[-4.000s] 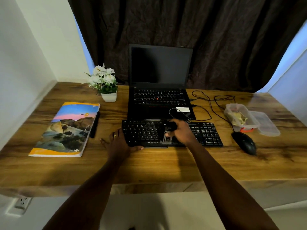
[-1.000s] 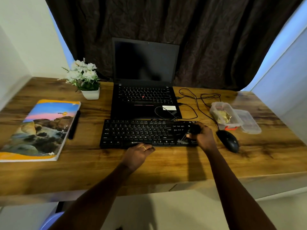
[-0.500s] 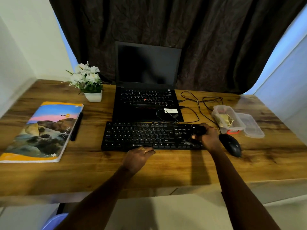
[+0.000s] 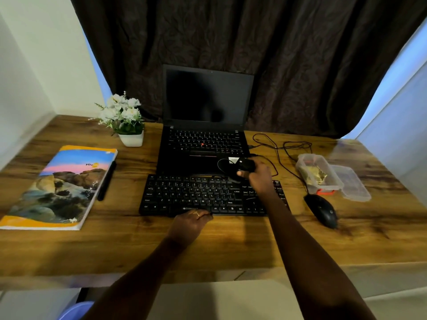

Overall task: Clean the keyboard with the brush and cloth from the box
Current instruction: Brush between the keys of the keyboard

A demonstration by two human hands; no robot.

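Right grip [image 4: 260,179] is clutching brush [image 4: 246,165] at keyboard [image 4: 184,195] back edge, rows stretching leftward (left grip [image 4: 191,220] resting loose on front edge).

Keyboard [image 4: 196,195] lies before the laptop [image 4: 203,139], book [image 4: 60,185] to its left, mouse [image 4: 322,210] and box [image 4: 328,189] right.
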